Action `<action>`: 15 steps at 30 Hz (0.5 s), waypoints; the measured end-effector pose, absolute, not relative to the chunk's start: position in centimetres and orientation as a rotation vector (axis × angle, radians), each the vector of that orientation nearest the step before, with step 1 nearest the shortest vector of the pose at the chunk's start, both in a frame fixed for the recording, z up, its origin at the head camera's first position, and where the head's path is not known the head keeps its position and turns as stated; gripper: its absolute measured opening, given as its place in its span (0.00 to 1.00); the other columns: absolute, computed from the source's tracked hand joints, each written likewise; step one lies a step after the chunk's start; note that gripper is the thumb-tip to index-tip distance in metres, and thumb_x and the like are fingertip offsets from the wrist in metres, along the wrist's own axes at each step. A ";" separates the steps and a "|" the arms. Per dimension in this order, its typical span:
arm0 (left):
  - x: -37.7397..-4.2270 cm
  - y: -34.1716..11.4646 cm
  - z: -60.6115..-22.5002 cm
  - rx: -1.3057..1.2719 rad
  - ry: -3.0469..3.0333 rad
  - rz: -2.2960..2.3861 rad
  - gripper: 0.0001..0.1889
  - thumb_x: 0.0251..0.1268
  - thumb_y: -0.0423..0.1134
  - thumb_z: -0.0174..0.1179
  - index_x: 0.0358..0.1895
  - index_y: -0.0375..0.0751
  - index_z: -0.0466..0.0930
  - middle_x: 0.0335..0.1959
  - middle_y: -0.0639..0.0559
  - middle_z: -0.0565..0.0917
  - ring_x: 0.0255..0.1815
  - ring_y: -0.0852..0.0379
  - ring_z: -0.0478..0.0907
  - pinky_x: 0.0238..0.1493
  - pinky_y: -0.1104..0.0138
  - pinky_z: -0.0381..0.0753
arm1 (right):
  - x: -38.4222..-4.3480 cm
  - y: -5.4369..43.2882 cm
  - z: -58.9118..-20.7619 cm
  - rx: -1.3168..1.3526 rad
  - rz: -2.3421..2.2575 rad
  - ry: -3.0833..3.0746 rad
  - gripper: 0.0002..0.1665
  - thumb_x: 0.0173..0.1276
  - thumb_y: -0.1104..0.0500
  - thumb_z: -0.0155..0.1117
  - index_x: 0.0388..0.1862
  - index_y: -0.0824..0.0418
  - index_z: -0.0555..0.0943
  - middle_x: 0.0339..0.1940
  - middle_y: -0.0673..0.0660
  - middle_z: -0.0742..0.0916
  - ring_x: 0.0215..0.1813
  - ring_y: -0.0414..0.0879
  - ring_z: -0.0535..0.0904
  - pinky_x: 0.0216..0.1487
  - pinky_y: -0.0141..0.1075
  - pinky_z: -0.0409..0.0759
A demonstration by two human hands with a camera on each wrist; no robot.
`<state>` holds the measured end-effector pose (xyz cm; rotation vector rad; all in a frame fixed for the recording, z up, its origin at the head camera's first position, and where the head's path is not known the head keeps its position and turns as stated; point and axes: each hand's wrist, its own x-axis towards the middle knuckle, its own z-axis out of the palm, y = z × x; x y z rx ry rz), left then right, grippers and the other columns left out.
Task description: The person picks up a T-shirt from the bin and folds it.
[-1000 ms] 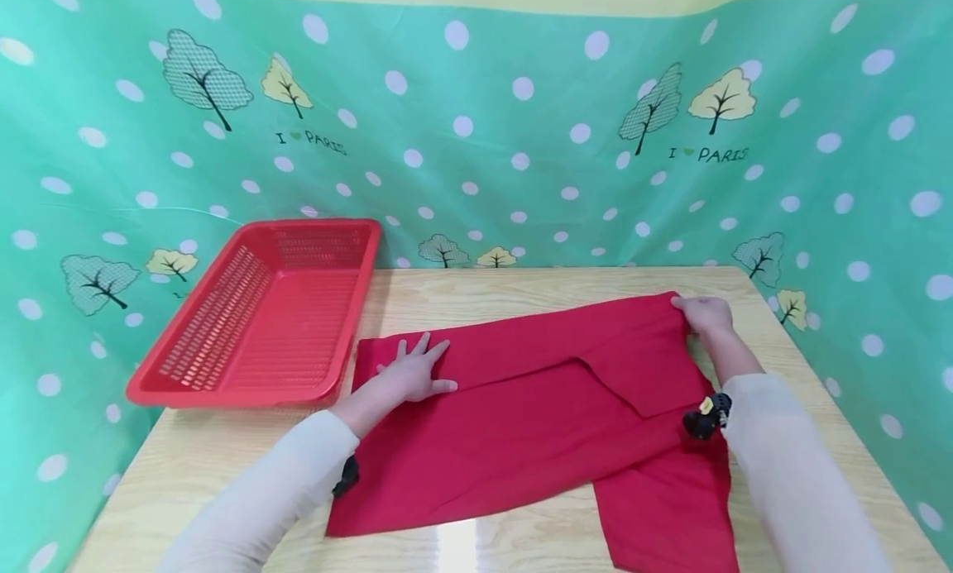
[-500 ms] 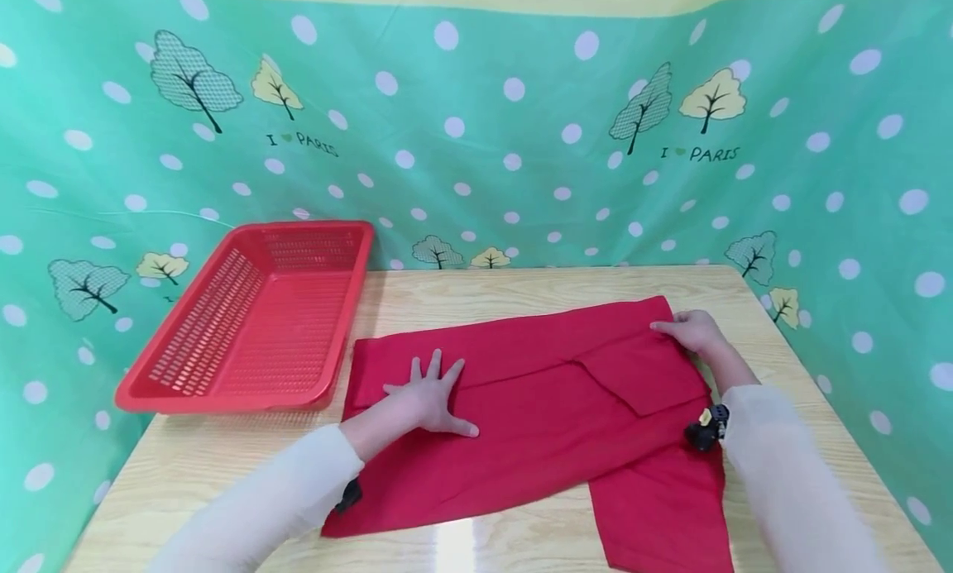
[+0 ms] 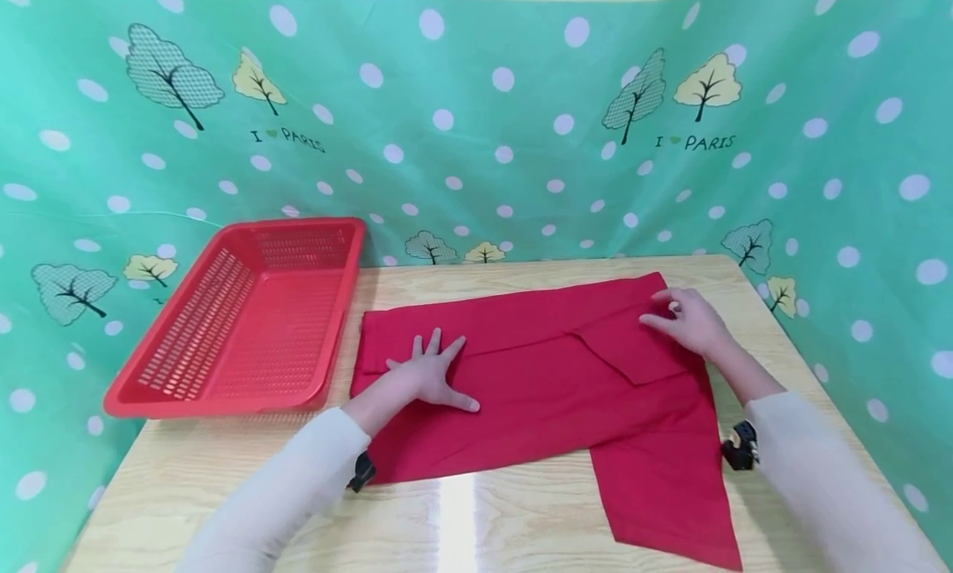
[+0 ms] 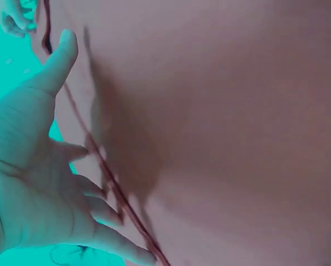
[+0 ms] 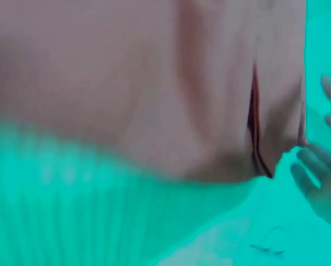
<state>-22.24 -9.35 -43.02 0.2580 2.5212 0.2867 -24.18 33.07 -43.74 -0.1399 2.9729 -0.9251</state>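
Note:
A dark red garment [image 3: 514,391], partly folded, lies flat on the table. Its far edge is turned over in a long strip, and a sleeve-like part [image 3: 670,498] sticks out at the lower right. My left hand [image 3: 428,379] rests on the left part with fingers spread, over the strip's edge; the left wrist view shows that hand [image 4: 38,166] flat and straight-fingered. Over the upper right corner, my right hand [image 3: 688,321] has its thumb and index finger apart and pinches nothing. Whether its fingertips touch the cloth I cannot tell.
A red plastic basket [image 3: 338,308] with slotted walls stands at the back left of the wooden table [image 3: 298,474]. Behind and beside the table hangs a green dotted curtain [image 3: 476,184]. Black cameras sit at both wrists.
My right hand has let go of the garment's far right corner and moved back slightly toward me. The left hand has slid a little to the right. The garment's near edge has shifted away from me.

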 end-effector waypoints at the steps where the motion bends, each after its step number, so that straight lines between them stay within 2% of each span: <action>1: -22.0 -9.5 -43.0 0.257 2.514 0.289 0.62 0.36 0.63 0.71 0.75 0.60 0.40 0.77 0.43 0.35 0.75 0.34 0.29 0.55 0.23 0.39 | -23.8 32.9 -43.6 -0.228 -0.865 2.939 0.39 0.61 0.42 0.64 0.59 0.71 0.71 0.58 0.72 0.74 0.57 0.66 0.70 0.56 0.57 0.72; 4: -21.8 -10.1 -43.3 0.265 2.522 0.286 0.61 0.36 0.62 0.72 0.75 0.61 0.40 0.77 0.45 0.34 0.75 0.35 0.28 0.55 0.22 0.38 | -22.8 32.2 -43.3 -0.389 -0.684 2.816 0.47 0.56 0.39 0.67 0.63 0.71 0.68 0.62 0.74 0.71 0.63 0.69 0.65 0.59 0.58 0.70; 7: -22.3 -10.6 -43.4 0.294 2.539 0.310 0.61 0.37 0.62 0.72 0.75 0.61 0.40 0.77 0.45 0.34 0.75 0.36 0.27 0.56 0.23 0.35 | -22.4 31.9 -43.4 -0.383 -0.583 2.731 0.53 0.54 0.38 0.68 0.67 0.71 0.63 0.67 0.77 0.62 0.66 0.73 0.57 0.60 0.61 0.67; 11: -23.7 -10.9 -43.8 0.314 2.557 0.349 0.61 0.37 0.62 0.71 0.75 0.61 0.39 0.77 0.47 0.33 0.76 0.37 0.26 0.58 0.25 0.31 | -23.3 32.1 -43.8 -0.332 -0.624 2.692 0.54 0.55 0.40 0.67 0.70 0.70 0.58 0.71 0.78 0.53 0.68 0.75 0.51 0.61 0.64 0.63; 15: -25.0 -11.2 -44.3 0.318 2.575 0.366 0.62 0.37 0.63 0.71 0.75 0.61 0.37 0.77 0.48 0.33 0.76 0.38 0.25 0.59 0.26 0.29 | -24.9 32.6 -44.4 -0.316 -0.635 2.680 0.55 0.57 0.38 0.65 0.72 0.67 0.54 0.73 0.76 0.49 0.70 0.75 0.48 0.63 0.64 0.62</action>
